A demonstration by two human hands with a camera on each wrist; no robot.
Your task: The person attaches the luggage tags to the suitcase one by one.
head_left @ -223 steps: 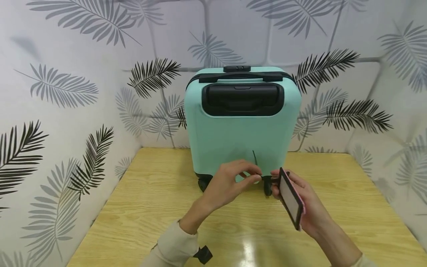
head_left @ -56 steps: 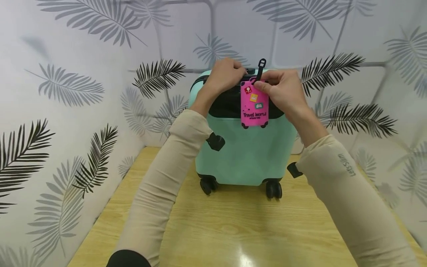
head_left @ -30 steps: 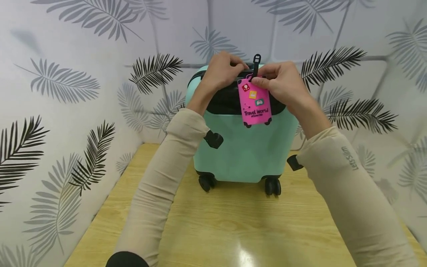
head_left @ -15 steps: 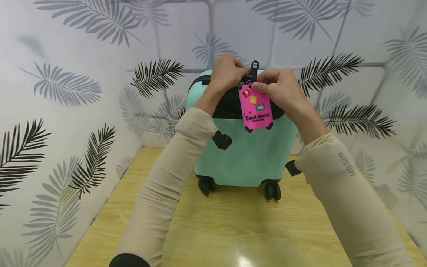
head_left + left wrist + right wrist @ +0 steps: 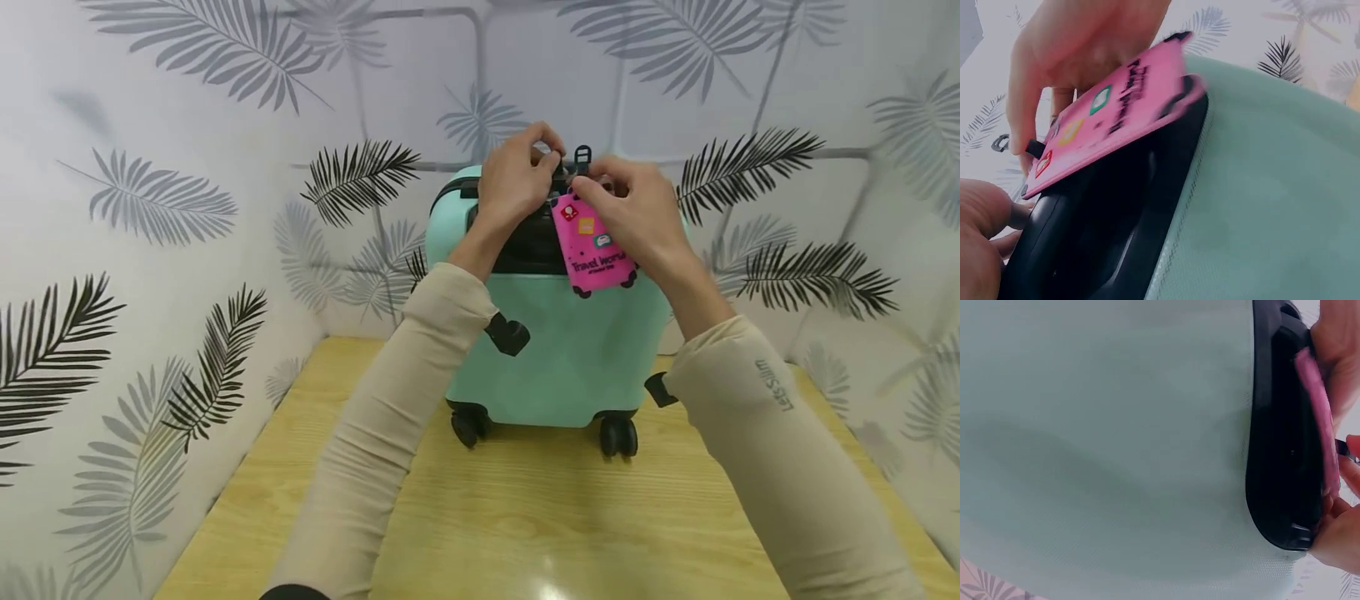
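A pink luggage tag (image 5: 592, 246) printed "Travel World" hangs tilted in front of the top of a mint-green suitcase (image 5: 555, 350). My right hand (image 5: 637, 204) pinches the tag's black strap just below its buckle (image 5: 582, 156), which sticks up above the fingers. Beside it my left hand (image 5: 519, 177) has thumb and index finger together on a dark strip, apparently the strap's other end, at the carry handle. Fingers and tag cover much of the handle. In the left wrist view the tag (image 5: 1104, 112) lies slanted across the black recess (image 5: 1116, 219), partly blurred.
The suitcase stands upright on black wheels (image 5: 618, 435) on a wooden table (image 5: 495, 517). Close behind it rises a wall with a feather pattern (image 5: 360, 179). Black mounts (image 5: 508, 333) jut from both sleeves.
Over the last seconds the tag went from low in front of the suitcase to its top. Since half a second ago, my left fingers have lifted slightly and the tag has swung rightward, tilting more.
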